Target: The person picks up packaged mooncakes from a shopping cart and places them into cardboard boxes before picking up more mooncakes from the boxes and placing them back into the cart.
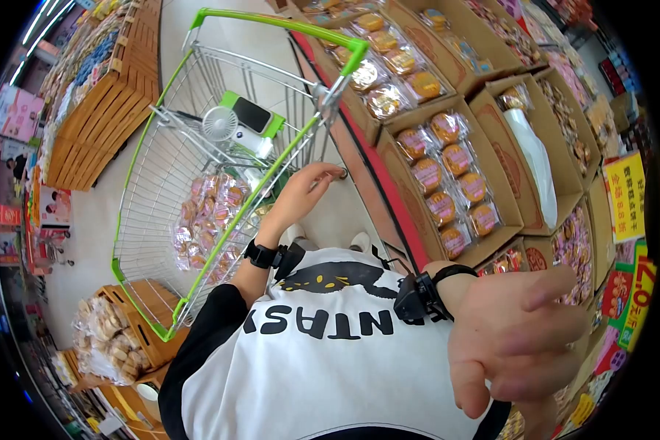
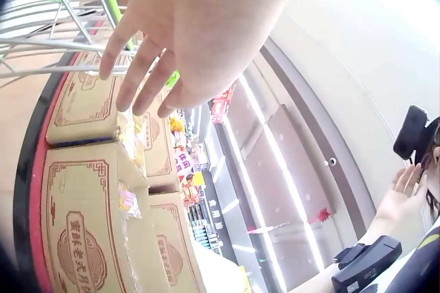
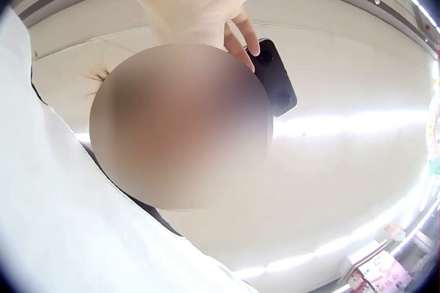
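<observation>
My left hand (image 1: pixel 304 194) hangs beside the wire shopping cart (image 1: pixel 117 213), its fingers loosely extended with nothing in them. In the left wrist view the left hand (image 2: pixel 199 39) overlaps the cart's wires and the cardboard boxes (image 2: pixel 82 231). My right hand (image 1: pixel 524 337) is raised close to the head camera, fingers partly bent. The right wrist view shows fingertips of the right hand (image 3: pixel 240 39) right at the edge of a black phone-like device (image 3: pixel 278 80) at the head. A blurred patch hides part of that view. Both wrists wear black cameras.
The cart carries packaged pastries (image 1: pixel 209 213), a small white fan (image 1: pixel 220 123) and a dark-screened device (image 1: pixel 252 115). Boxes of wrapped round cakes (image 1: pixel 441 176) stand at the right, with a white plastic bag (image 1: pixel 532 169) over one. A slatted wooden display (image 1: pixel 103 110) stands left.
</observation>
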Demonstrator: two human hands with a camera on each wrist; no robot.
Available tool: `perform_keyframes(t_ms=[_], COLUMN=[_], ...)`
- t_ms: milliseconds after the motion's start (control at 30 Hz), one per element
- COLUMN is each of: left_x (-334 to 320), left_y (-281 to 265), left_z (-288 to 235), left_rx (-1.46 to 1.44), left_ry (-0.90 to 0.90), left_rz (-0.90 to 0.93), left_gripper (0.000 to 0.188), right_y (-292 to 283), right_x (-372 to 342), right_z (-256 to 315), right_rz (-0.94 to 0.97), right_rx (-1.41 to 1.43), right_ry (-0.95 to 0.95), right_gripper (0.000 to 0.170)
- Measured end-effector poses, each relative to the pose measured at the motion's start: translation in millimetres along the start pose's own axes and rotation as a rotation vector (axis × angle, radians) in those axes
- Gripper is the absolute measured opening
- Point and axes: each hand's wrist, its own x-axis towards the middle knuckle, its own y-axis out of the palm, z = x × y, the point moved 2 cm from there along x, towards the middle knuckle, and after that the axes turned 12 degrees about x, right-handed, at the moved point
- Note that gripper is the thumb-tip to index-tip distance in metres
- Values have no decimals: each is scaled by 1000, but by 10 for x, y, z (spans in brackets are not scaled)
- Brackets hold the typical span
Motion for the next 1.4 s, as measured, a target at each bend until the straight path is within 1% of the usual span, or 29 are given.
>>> perform_keyframes(t_ms=[100, 167, 233, 300, 367, 433, 467, 533, 567, 633, 667, 733, 767, 833, 867, 933, 1000, 1033, 1100, 1133, 1200, 1233, 1300, 1333, 1400], left_x=[-89, -152, -237, -364, -496, -641, -717, -883, -965, -1145, -1237, -1381, -1443, -1558, -1623, -1745, -1859, -1922, -2036, -2078, -2179, -2257, -2448, -2468, -2555], left_y=[-280, -483, -687, -919, -1180, -1425, -1529, -1742, -1820, -1952, -2015, -2143, -2185, -2230, -2245, -2272, -2266, -2263, -2215, -2186, -2099, -2027, -1792, -1716, -1509], left_z=[78, 167, 273, 352, 422, 506, 569, 708, 820, 1075, 1153, 1259, 1313, 1489, 1599, 1831, 2096, 2239, 2502, 2597, 2801, 2996, 3465, 3547, 3738], left_rx=[29, 47, 45, -25, -11, -25, -30, 32, 29, -67, -41, -34, -20, -90, -97, -110, -183, -191, -211, -220, -276, -285, -169, -180, -137], left_ry=[-10, -57, -63, -98, -156, -162, -182, -221, -240, -326, -366, -419, -453, -459, -489, -531, -600, -611, -717, -727, -864, -873, -971, -976, -1209], left_rz=[-80, -106, -166, -296, -348, -448, -466, -582, -594, -670, -698, -703, -701, -745, -734, -728, -662, -666, -608, -609, -571, -569, -334, -331, -105], left_gripper=[20, 20, 20, 20, 20, 19, 19, 19, 19, 19, 20, 20, 20, 21, 23, 25, 23, 23, 23, 23, 24, 24, 28, 28, 28], right_y=[329, 575, 802, 1059, 1339, 1631, 1780, 2118, 2279, 2622, 2773, 3079, 3205, 3462, 3576, 3782, 3935, 4010, 4167, 4244, 4392, 4454, 4568, 4625, 4726], right_x=[93, 127, 165, 219, 270, 288, 282, 214, 160, -16, -112, -343, -446, -656, -750, -955, -1099, -1161, -1312, -1388, -1559, -1631, -1776, -1861, -2042], right_z=[-117, -221, -333, -485, -664, -827, -906, -1083, -1163, -1325, -1378, -1470, -1498, -1561, -1589, -1651, -1686, -1704, -1735, -1754, -1784, -1794, -1812, -1814, -1817], right_rz=[-1, 11, 30, 181, 330, 479, 492, 533, 544, 713, 726, 810, 825, 941, 981, 1043, 1127, 1138, 1181, 1190, 1226, 1233, 1245, 1252, 1201], right_rx=[69, 152, 237, 314, 388, 457, 482, 556, 576, 588, 602, 672, 683, 697, 717, 710, 680, 686, 722, 727, 775, 778, 805, 804, 843], right_ry=[23, -11, -34, -4, 23, 48, 51, 184, 189, 333, 340, 523, 532, 642, 686, 688, 683, 689, 733, 741, 845, 853, 884, 893, 947], right_gripper=[38, 37, 35, 29, 23, 18, 18, 13, 13, 18, 18, 18, 18, 17, 16, 16, 15, 15, 17, 17, 18, 18, 18, 18, 17])
